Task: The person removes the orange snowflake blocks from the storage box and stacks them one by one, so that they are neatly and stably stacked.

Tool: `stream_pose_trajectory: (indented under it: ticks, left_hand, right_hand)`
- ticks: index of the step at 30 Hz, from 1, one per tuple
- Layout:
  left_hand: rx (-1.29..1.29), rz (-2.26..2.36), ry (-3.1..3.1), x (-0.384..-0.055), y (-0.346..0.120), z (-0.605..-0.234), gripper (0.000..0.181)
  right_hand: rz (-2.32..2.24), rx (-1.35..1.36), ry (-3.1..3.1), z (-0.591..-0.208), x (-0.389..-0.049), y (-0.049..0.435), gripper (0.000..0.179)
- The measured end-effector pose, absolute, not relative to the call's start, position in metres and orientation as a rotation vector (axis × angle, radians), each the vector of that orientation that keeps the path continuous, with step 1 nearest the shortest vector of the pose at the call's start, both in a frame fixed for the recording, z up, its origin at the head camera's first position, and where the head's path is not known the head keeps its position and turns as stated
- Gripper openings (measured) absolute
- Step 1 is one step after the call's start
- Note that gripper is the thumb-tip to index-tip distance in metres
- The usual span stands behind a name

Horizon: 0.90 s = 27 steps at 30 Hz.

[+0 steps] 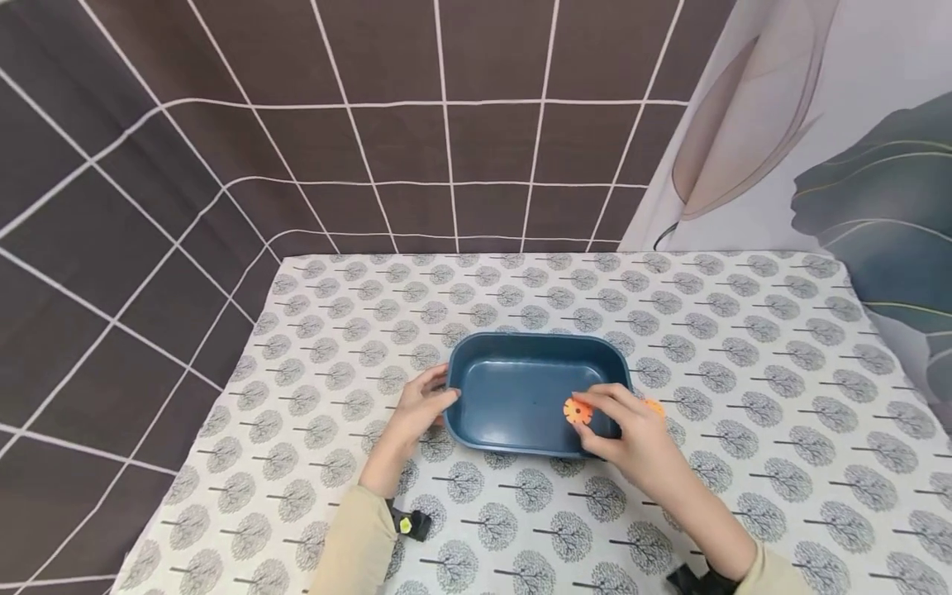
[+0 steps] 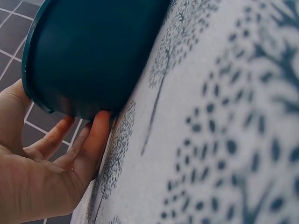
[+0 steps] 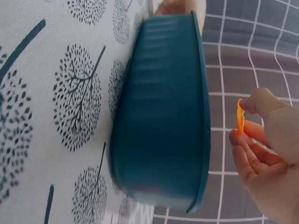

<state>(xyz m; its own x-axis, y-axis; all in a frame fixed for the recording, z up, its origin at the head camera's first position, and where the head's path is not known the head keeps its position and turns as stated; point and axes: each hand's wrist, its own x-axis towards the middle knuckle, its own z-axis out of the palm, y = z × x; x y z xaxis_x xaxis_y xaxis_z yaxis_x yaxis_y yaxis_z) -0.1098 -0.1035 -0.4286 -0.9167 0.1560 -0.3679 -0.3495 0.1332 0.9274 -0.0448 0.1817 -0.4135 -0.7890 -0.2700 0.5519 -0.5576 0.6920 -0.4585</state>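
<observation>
A dark blue plastic tub (image 1: 506,405) with rounded corners sits upright on the table. My left hand (image 1: 420,406) holds its left end, thumb at the rim and fingers against the outer wall (image 2: 88,70). Between thumb and fingertips, my right hand (image 1: 632,434) pinches a small orange notched disc (image 1: 578,411) with a dark hole in its middle. That disc is above the tub's right part, and in the right wrist view it shows edge-on, higher than the rim. A second orange piece (image 1: 654,407) lies right of the tub, partly hidden behind the right hand.
The table is covered by a white cloth (image 1: 744,397) printed with grey trees. Behind it hangs a dark curtain (image 1: 491,140) with a white grid, and a pale leaf-patterned curtain (image 1: 878,74) hangs at the right.
</observation>
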Motion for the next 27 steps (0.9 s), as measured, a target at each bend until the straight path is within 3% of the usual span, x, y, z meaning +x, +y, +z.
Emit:
stream_pose_trajectory:
  ticks: [12,16,20,27]
  left_hand:
    - [-0.195,1.841,2.021,-0.115,-0.107,-0.439,0.060]
    - [-0.215,1.861,2.020,-0.122,-0.110,-0.454,0.060]
    - [-0.238,1.851,2.034,-0.122,-0.110,-0.456,0.059]
    - [-0.229,1.854,2.046,-0.119,-0.108,-0.456,0.058]
  right_hand:
    - [0.856,0.629,-2.465,-0.416,-0.025,0.220,0.041]
    - [0.815,0.567,-2.461,-0.416,-0.024,0.232,0.047]
    - [0.788,0.531,-2.465,-0.417,-0.024,0.244,0.040]
    - [0.733,0.510,-2.495,-0.427,-0.028,0.257,0.045]
